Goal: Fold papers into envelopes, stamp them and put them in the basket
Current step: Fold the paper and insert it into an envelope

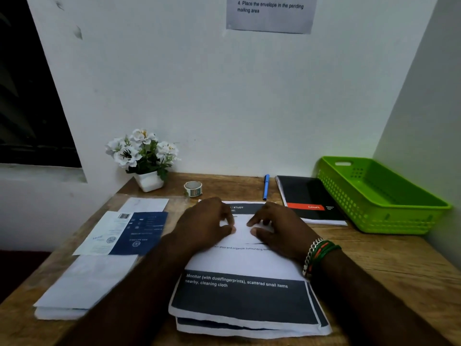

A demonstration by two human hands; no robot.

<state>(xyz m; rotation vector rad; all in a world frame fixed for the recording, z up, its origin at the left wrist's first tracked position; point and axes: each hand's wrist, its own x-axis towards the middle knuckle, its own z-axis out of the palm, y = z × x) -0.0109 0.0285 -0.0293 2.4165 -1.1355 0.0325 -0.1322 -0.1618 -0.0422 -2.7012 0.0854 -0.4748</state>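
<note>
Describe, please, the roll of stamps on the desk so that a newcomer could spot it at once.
Start at the potted white flowers against the back wall. Just right of the pot, on the bare wood, stands the small stamp roll. It is the only round thing there, well left of the blue pen.

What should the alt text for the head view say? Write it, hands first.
Both hands, left hand and right hand, pinch up the top sheet of a printed paper stack on a wooden desk. A green basket sits empty at right.
</note>
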